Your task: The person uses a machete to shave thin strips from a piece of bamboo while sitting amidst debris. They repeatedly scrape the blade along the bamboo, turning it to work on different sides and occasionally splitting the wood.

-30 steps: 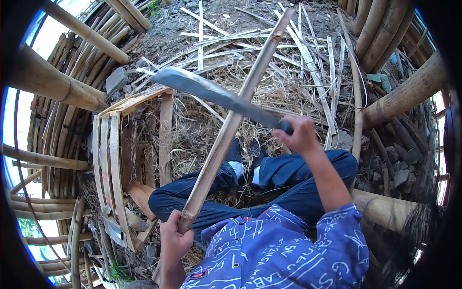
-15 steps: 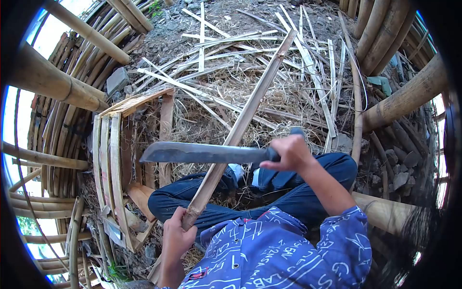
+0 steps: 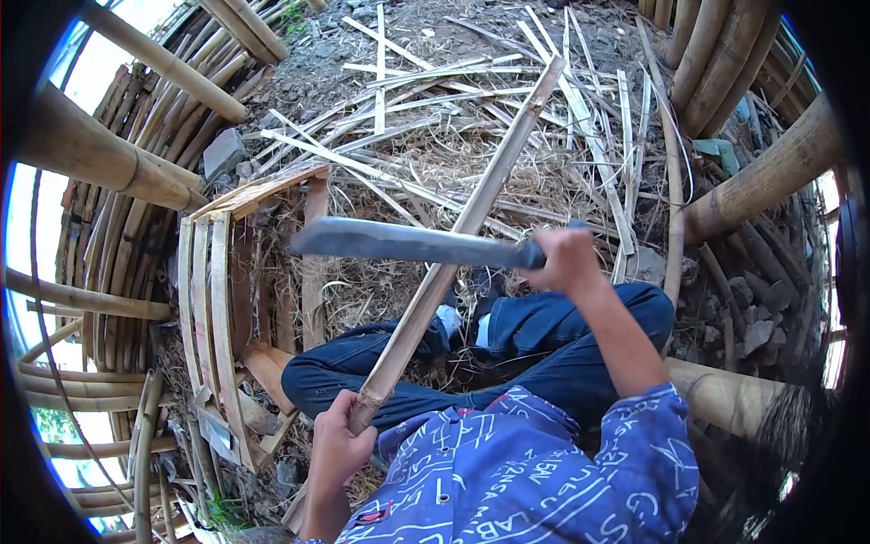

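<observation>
My left hand [image 3: 342, 442] is wrapped round the lower end of a long split bamboo strip [image 3: 489, 186], which slants up and to the right across my crossed legs. The fingers of my right hand [image 3: 569, 260] are closed on the dark handle of a machete [image 3: 412, 243]. Its broad blade points left and lies across the strip in view, slightly blurred; whether it touches the strip I cannot tell.
A wooden frame of slats [image 3: 208, 299] stands at the left. Thin bamboo strips [image 3: 381, 168] and shavings lie over the ground ahead. Thick bamboo poles [image 3: 770, 172] rise on both sides, with broken stones [image 3: 757, 335] at the right.
My right hand and the machete have moved up and to the right along the strip. My left hand and the bamboo strip have shifted slightly to the right.
</observation>
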The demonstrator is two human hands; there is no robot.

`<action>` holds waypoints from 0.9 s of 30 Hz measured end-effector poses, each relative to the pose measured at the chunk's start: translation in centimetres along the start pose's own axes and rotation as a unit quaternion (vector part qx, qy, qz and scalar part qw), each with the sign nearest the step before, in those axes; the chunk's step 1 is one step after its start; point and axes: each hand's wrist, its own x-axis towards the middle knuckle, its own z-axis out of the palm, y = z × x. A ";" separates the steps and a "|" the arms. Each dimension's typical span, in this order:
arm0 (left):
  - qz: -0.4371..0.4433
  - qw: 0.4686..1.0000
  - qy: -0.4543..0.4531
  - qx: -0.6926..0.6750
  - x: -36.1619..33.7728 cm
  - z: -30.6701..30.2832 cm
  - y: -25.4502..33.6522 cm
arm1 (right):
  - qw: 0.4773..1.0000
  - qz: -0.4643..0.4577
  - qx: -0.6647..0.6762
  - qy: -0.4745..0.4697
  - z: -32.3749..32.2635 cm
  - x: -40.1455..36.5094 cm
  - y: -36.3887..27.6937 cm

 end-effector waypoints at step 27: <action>-0.056 0.998 0.007 -0.042 0.4 0.0 -0.5 | 0.996 0.081 -0.046 0.012 0.2 1.8 0.8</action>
